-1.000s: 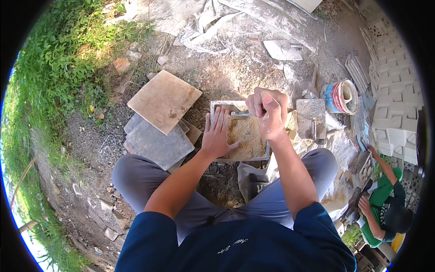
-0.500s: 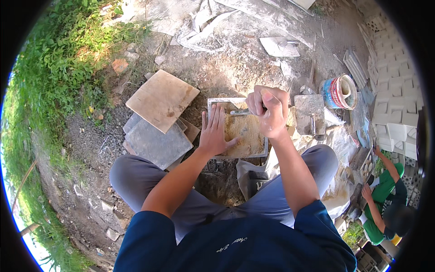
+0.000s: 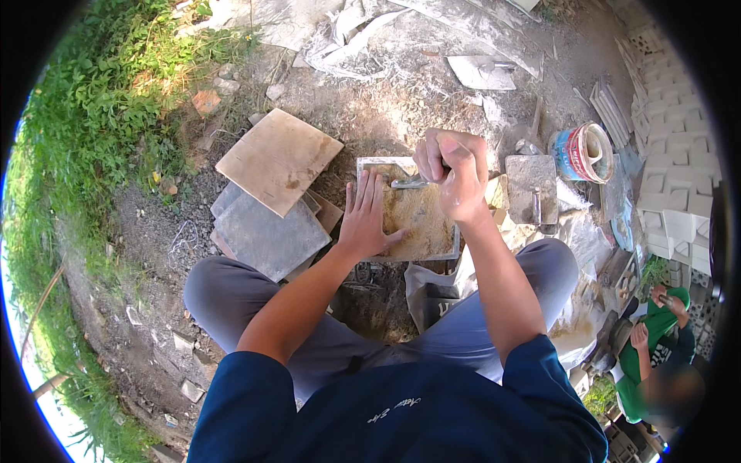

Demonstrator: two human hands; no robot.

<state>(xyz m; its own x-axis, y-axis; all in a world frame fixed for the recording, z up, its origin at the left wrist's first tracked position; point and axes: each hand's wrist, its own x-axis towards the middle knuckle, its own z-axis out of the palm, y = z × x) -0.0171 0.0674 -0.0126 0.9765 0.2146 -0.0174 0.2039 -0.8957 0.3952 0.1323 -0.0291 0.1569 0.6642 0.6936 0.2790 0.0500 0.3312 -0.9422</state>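
Observation:
A square grey mould frame (image 3: 373,164) lies on the ground between my knees, filled with damp sandy mix (image 3: 421,228). My left hand (image 3: 365,220) presses flat on the frame's left side, fingers spread, thumb on the sand. My right hand (image 3: 454,174) is fisted around the handle of a small metal trowel (image 3: 407,184), whose blade lies across the far part of the sand.
Square slabs (image 3: 270,193) are stacked left of the mould. A flat grey float (image 3: 531,185) and a red-and-blue bucket (image 3: 584,153) lie to the right. White blocks (image 3: 671,154) are stacked far right. A person in green (image 3: 656,347) crouches at lower right. Grass (image 3: 93,100) borders the left.
My right hand with the trowel has shifted slightly toward the far edge of the mould. My left hand stays pressed on the frame. The person in green has drawn their arms in.

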